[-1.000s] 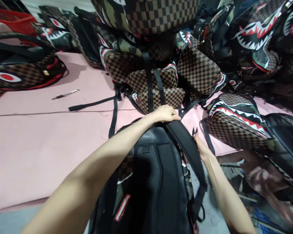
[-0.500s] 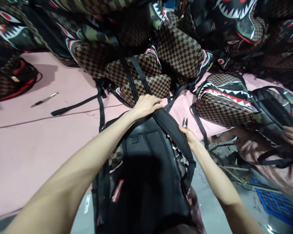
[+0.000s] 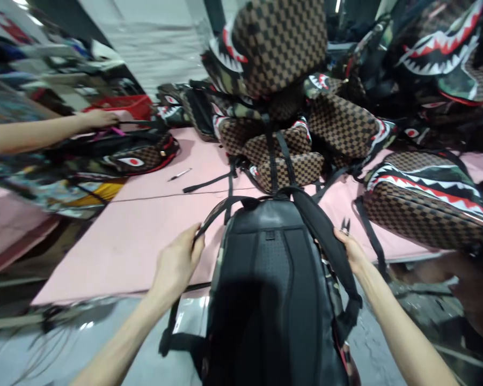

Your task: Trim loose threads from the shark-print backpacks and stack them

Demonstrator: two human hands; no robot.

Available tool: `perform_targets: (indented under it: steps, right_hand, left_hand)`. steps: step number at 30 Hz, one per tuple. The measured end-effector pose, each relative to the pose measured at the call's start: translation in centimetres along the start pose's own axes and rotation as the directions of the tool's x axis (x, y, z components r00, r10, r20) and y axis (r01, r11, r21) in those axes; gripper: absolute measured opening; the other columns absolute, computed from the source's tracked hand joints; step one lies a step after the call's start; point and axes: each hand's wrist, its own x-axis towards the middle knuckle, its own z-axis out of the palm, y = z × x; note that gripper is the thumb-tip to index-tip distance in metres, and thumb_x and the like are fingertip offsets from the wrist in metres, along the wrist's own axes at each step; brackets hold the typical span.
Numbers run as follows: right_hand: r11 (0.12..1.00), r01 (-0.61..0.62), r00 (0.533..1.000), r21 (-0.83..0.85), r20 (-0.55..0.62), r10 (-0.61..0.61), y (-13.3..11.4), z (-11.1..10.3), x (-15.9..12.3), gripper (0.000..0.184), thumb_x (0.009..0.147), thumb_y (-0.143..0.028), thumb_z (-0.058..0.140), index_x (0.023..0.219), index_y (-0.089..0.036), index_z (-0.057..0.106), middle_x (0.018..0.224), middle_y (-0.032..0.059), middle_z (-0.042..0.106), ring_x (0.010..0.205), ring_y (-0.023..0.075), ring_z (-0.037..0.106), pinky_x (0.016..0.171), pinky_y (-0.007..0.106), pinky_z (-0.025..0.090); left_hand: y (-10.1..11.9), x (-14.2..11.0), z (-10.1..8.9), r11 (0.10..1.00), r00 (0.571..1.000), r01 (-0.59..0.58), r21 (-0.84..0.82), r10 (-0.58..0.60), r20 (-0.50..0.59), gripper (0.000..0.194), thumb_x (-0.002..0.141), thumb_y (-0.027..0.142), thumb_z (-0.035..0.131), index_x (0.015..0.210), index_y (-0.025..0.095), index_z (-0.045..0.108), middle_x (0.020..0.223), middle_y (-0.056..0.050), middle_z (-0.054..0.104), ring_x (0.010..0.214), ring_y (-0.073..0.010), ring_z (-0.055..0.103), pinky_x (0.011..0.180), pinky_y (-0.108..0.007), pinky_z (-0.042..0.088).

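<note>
A black backpack (image 3: 306,289) stands upright in front of me, its padded back panel facing me and its top against the table's edge. On its left side, my left hand (image 3: 179,260) is closed round the left shoulder strap (image 3: 221,206), pulling it outward in an arch. The right shoulder strap (image 3: 320,225) is gripped along its padded part by my right hand (image 3: 352,252). Small dark thread snips (image 3: 345,226) stick up from that same hand, blades pointing away from me. The backpack's lower end runs out of the picture.
Checked backpacks with shark-mouth prints (image 3: 426,198) are piled along the back and right of the pink table (image 3: 145,236). A pen (image 3: 180,175) and a thin cord lie on it. At the far left, another person's hand (image 3: 99,119) is over a backpack (image 3: 145,158).
My left hand has gone from the top of the right strap to the left strap and drawn it outward. My right hand keeps its hold. The view has swung up and left.
</note>
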Motion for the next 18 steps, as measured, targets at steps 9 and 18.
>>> perform_targets:
  steps: [9,18]
  right_hand:
    - [0.991,0.062,0.989,-0.118,-0.128,-0.077,0.7,-0.4,0.1,0.024,0.067,-0.035,0.071,0.082,-0.016,0.067,0.069,0.0078,0.071,0.057,0.0240,0.067,0.051,0.033,0.056]
    - [0.866,0.236,0.877,-0.441,-0.286,-0.385,2.2,-1.6,1.0,0.032,0.059,-0.043,0.073,0.078,-0.017,0.066,0.072,0.0030,0.069,0.074,0.0207,0.065,0.070,0.029,0.053]
  left_hand:
    - [-2.4,8.7,2.9,0.431,0.910,0.394,-0.812,-0.304,0.280,0.017,0.069,0.019,0.060,0.083,0.012,0.067,0.064,-0.001,0.068,0.056,-0.0137,0.061,0.055,-0.022,0.049]
    - [-5.4,9.2,3.6,0.062,0.828,0.552,-0.832,-0.162,0.537,0.013,0.077,0.017,0.056,0.083,0.012,0.066,0.080,-0.009,0.068,0.071,-0.0171,0.064,0.072,-0.031,0.054]
